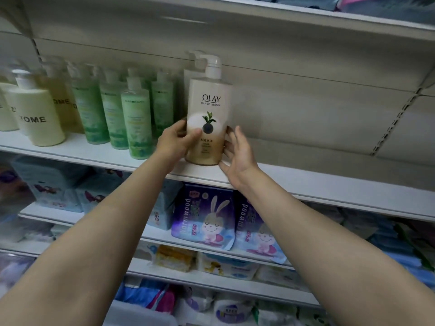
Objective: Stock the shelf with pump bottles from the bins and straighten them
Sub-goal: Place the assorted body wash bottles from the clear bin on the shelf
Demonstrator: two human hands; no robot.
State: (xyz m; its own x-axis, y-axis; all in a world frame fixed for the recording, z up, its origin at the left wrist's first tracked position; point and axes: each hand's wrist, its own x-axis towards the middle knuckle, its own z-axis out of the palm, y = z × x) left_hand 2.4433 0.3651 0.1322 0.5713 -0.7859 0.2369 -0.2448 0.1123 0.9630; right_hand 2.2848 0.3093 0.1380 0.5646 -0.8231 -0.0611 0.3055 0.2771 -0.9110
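Note:
A beige Olay pump bottle (208, 109) stands upright near the front edge of the white shelf (306, 184), its white pump head turned left. My left hand (175, 142) grips the bottle's lower left side, thumb across the front. My right hand (237, 154) has straight, spread fingers touching the bottle's lower right side. Another pale pump bottle stands partly hidden right behind it.
Left of the Olay bottle stand several green pump bottles (136, 121) and cream pump bottles (38, 116). The shelf to the right of the Olay bottle is bare. Lower shelves hold purple rabbit-print packs (207, 217) and other packaged goods. A white bin edge (141, 314) shows at the bottom.

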